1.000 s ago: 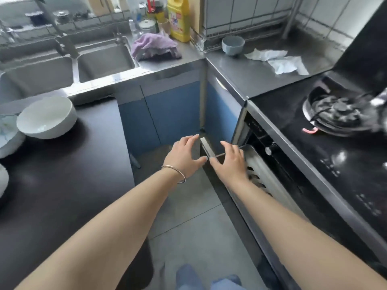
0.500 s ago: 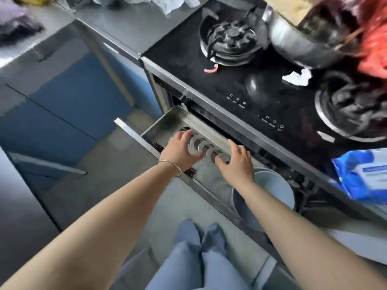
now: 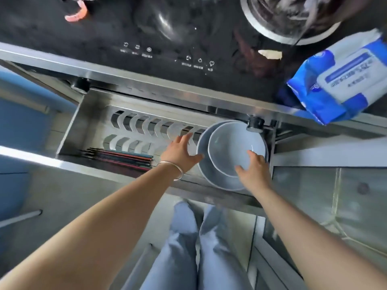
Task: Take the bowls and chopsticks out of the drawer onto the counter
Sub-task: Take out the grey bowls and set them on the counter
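A steel drawer (image 3: pixel 69 132) stands pulled out under the black stove top. At its right end a small grey-blue bowl (image 3: pixel 232 143) sits nested in a larger grey-blue bowl (image 3: pixel 211 176). A bundle of dark chopsticks (image 3: pixel 123 159) lies along the drawer's front left. My left hand (image 3: pixel 181 152), fingers spread, reaches over the slotted rack with its thumb at the larger bowl's left rim. My right hand (image 3: pixel 252 168) rests on the small bowl's near rim, thumb inside the bowl, fingers outside; I cannot tell if it grips.
The black stove top (image 3: pixel 167 59) with touch controls runs above the drawer, with a pot (image 3: pixel 293 19) at the back right. A blue and white wipes pack (image 3: pixel 343 78) lies on the counter at the right. My legs stand below the drawer front.
The view has swung down over the open drawer. Both hands have moved right from the slotted rack to the nested bowls, the right hand landing on the small bowl's rim.
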